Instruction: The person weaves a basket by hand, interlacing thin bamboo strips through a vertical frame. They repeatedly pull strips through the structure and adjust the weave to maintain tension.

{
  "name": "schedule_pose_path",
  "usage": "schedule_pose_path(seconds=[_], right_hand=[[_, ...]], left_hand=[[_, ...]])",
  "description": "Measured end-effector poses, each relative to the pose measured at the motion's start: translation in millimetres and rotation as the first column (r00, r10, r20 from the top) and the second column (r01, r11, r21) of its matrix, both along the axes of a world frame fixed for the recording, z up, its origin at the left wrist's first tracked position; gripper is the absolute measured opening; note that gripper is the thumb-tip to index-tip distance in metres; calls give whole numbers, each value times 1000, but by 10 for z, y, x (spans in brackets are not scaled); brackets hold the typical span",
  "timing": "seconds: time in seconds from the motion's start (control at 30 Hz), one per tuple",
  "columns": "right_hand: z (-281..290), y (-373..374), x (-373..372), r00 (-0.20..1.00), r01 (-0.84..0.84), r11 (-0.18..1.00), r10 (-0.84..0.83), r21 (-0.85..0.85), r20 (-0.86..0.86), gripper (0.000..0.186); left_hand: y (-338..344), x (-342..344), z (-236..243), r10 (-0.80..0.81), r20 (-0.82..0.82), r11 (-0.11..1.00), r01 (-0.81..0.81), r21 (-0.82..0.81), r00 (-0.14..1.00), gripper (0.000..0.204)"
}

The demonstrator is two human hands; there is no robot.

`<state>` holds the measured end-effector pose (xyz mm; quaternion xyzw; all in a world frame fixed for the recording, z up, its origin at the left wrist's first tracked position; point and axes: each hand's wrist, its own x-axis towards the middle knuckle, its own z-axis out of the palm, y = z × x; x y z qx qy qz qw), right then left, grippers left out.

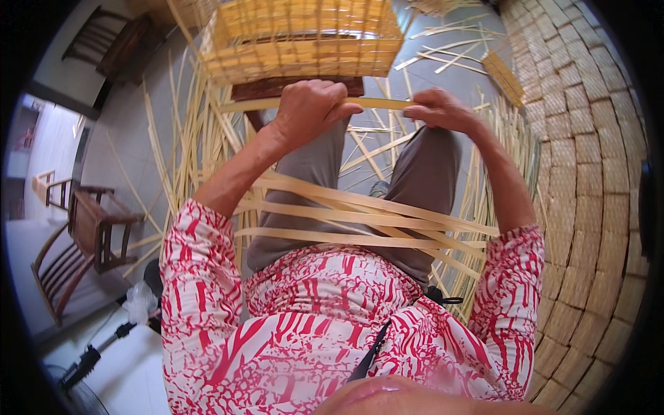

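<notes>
Stretched level between my two hands is a flat, pale yellow bamboo strip [379,103]. My left hand [311,111] is closed on it, thumb pointing right, and the strip's end sticks out to the left of the fist. My right hand [439,111] pinches the strip further along, above my right knee. Just beyond the hands, a yellow woven bamboo basket [301,59] with open lattice sides rests on a dark wooden stool [297,87]. Several loose bamboo strips [318,214] lie across my lap.
Long bamboo strips [197,131] are heaped at my left, with more [449,52] scattered on the grey floor. Stacked woven pieces [581,180] form a wall along the right. A small woven panel [503,77] leans there. Wooden chairs [93,228] stand at the left.
</notes>
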<state>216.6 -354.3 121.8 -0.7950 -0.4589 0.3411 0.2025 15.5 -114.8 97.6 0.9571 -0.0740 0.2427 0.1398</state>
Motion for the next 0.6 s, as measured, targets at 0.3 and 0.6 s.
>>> schedule_pose_path(seconds=[0.3,0.6], right_hand=[[254,-383,102,1000,-19,1000,19,-6,-22,22],[-111,-867,345,971,166,950,-204,266,125,16]], left_hand=[[697,-344,-52,-5,-155,1000,1,-29,988,23],[1669,-908,388,271,-265,953,-296,-59,925,25]])
